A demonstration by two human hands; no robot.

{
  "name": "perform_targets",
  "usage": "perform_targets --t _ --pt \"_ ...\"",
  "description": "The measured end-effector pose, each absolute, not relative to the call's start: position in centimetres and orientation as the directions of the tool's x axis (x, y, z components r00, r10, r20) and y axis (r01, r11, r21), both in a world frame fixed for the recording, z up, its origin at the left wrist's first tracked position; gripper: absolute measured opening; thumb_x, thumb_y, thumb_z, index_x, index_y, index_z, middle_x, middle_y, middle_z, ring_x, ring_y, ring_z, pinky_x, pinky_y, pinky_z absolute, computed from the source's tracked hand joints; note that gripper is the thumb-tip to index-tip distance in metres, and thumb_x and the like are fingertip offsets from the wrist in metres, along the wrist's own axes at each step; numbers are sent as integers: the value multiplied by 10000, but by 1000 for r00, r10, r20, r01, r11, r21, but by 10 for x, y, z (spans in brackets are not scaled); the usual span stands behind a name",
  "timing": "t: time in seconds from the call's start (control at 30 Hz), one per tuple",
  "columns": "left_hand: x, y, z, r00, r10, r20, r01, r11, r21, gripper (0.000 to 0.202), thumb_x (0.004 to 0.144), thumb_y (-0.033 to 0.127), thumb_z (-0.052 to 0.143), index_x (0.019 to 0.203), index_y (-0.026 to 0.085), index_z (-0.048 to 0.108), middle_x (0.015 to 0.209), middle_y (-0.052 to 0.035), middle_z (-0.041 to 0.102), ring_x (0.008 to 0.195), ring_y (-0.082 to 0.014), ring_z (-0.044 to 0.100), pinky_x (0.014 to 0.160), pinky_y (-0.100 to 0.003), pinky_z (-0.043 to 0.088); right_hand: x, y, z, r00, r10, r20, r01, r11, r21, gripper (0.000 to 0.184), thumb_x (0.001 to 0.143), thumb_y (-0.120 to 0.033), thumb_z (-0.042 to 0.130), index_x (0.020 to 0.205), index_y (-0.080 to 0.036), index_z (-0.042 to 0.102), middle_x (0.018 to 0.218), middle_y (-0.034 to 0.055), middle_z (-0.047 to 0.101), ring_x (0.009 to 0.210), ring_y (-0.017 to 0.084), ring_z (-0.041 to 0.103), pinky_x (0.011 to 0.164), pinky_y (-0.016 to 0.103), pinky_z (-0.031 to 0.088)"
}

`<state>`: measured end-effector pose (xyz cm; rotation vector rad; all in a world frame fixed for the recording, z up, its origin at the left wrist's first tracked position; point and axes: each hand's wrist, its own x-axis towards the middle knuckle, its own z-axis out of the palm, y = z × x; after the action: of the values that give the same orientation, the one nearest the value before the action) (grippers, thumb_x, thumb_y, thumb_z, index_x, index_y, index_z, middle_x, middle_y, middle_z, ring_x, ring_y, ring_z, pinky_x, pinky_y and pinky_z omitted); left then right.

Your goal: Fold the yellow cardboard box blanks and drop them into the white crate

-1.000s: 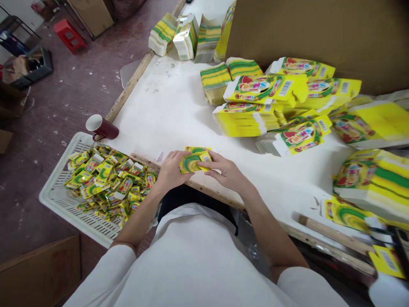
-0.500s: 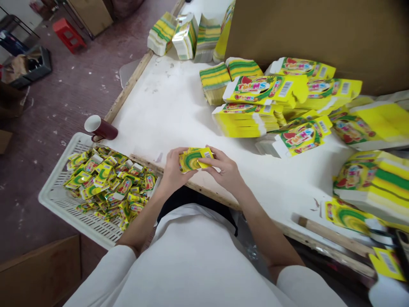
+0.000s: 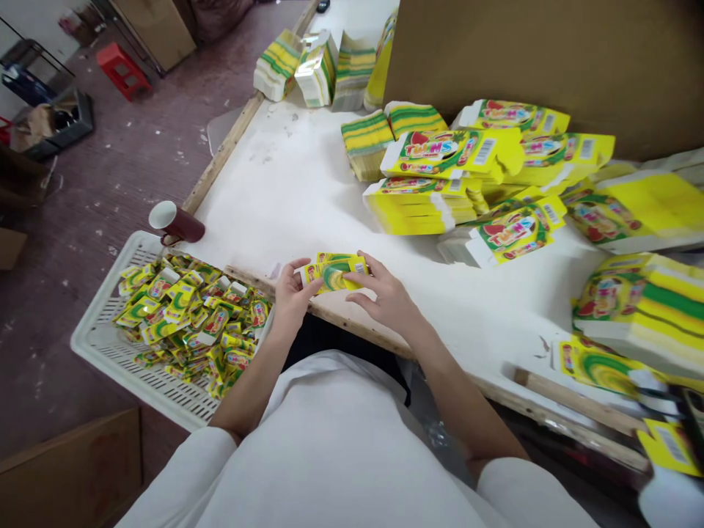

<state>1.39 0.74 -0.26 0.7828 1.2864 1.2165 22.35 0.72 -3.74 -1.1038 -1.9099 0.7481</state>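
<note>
Here's the white-topped table [image 3: 297, 176], smudged in places, a raw wooden strip [image 3: 223, 154] running down its left edge! At the left near corner sits a maroon mug [image 3: 184, 224]. Up at the far end, stacks of flat cartons [image 3: 317, 70] line up side by side, and a small dark object [image 3: 323, 6] lies behind them. Centre of the table now: green-and-yellow stacks [image 3: 367, 143], and right against them a loose heap of yellow TWINS cartons [image 3: 434, 150], overlapping, some tilted. Big brown cardboard [image 3: 539, 59] stands behind! Over on the right, a thick carton stack [image 3: 654, 308], and near the front edge, a wooden bar [image 3: 577, 400] beside a yellow carton [image 3: 597, 369].
</note>
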Motion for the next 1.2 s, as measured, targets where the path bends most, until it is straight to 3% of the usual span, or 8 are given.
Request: perform_targets --t 0.3,0.47,0.57,0.63,0.7,0.87,1.07,1.2 --pt "7 6 -5 -85 968 -236 -134 223 965 446 650 326 889 1047 196 734 823 -9 750 698 -153 663 678 -277 532 208 12 -42 -119 977 174 178 194 -965 560 873 -375 730 1400 -257 583 1344 139 653 1103 271 697 874 412 637" --pt "-2 5 -13 -121 960 -254 -165 232 959 461 626 333 902 1030 188 733 846 -17 759 719 -160 675 702 -284 542 198 11 -47 -313 937 154 145 208 -967 648 999 -436 546 1596 -289 339 1652 121 381 1509 287 411 1125 460 519" --pt "1 3 -14 -152 960 -234 -128 216 968 424 675 315 872 1054 190 729 854 -11 753 727 -155 671 708 -274 536 185 4 -48 -256 953 160 322 240 -916 661 1058 -414 397 1655 -284 144 1737 109 167 1587 276 252 1240 504 371" --pt "3 2 -13 -164 961 -223 -101 208 973 397 686 299 861 1043 186 729 837 -3 746 717 -148 663 695 -262 528 177 0 -48 -218 960 175 412 253 -875 679 1061 -394 387 1661 -273 95 1752 113 56 1602 291 193 1229 512 387" --pt "3 2 -12 -153 960 -235 -106 220 970 395 678 298 865 1030 181 729 831 -4 750 714 -149 667 700 -265 533 176 0 -48 -222 957 185 418 265 -869 686 1049 -379 423 1659 -255 135 1742 140 115 1591 308 229 1202 515 425" --pt "2 2 -10 -68 953 -296 -171 281 944 483 631 341 902 1048 173 726 799 -16 762 692 -175 692 710 -302 559 190 9 -49 -242 964 112 244 172 -954 756 942 -337 626 1619 -269 296 1596 148 460 1404 303 534 1013 450 595" --pt "6 -5 -11 -62 953 -297 -162 284 945 461 651 341 894 1046 173 726 792 -14 756 695 -161 683 693 -272 547 181 5 -50 -72 987 141 205 153 -967 698 813 -313 758 1462 -230 514 1419 163 601 1258 311 617 925 434 611" --pt "-11 -6 -19 -80 953 -292 -142 279 950 476 641 368 886 1046 182 720 852 -18 751 743 -164 687 732 -286 558 184 7 -55 -125 981 146 169 166 -971 880 770 -393 818 1530 -231 404 1408 171 574 1163 284 651 978 460 573"
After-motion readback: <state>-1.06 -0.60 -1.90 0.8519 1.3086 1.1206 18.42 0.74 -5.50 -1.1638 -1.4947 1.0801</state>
